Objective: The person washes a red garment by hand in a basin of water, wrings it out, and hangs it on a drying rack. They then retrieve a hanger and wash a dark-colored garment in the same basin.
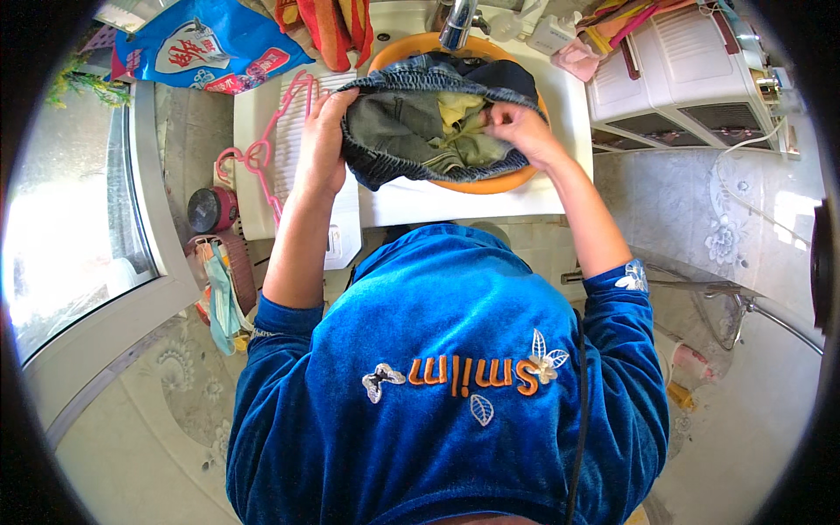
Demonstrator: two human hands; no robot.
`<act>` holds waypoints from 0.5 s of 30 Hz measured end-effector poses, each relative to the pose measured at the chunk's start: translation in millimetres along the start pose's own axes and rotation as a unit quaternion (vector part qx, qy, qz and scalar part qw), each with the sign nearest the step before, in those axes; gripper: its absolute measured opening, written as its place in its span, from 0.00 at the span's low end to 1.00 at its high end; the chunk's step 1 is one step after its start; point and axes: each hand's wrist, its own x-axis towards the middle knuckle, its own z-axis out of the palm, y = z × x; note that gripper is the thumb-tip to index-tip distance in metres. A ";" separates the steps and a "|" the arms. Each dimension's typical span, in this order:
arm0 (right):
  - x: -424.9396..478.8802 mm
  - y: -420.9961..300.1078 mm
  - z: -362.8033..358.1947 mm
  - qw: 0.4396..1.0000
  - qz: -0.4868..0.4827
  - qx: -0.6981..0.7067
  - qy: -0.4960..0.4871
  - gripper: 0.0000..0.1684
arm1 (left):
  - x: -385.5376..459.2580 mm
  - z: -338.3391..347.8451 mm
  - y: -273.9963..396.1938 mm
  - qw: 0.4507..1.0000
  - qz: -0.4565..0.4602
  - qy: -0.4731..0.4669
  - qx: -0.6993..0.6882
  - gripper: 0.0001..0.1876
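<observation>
A pair of dark denim trousers (394,125) is spread by its elastic waistband over an orange basin (482,186) in a white sink (571,131). My left hand (325,144) grips the waistband at its left end, thumb over the edge. My right hand (522,131) reaches inside the waist opening at the right, its fingers closed on the greenish-yellow inner cloth. More dark cloth (505,79) lies in the basin behind the waistband. A chrome tap (458,26) stands over the basin's back rim.
Left of the basin are a white washboard (344,223) and a pink plastic hanger (257,154). A blue detergent bag (203,49) and a striped towel (335,29) lie behind. A white bottle (553,34) and pink cloth (576,63) stand back right, near a white cabinet (669,65).
</observation>
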 end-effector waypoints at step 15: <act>26.4 -10.4 50.6 0.967 0.097 0.210 0.106 0.12 | 5.4 7.8 -11.6 0.965 -0.210 -0.120 -0.104 0.20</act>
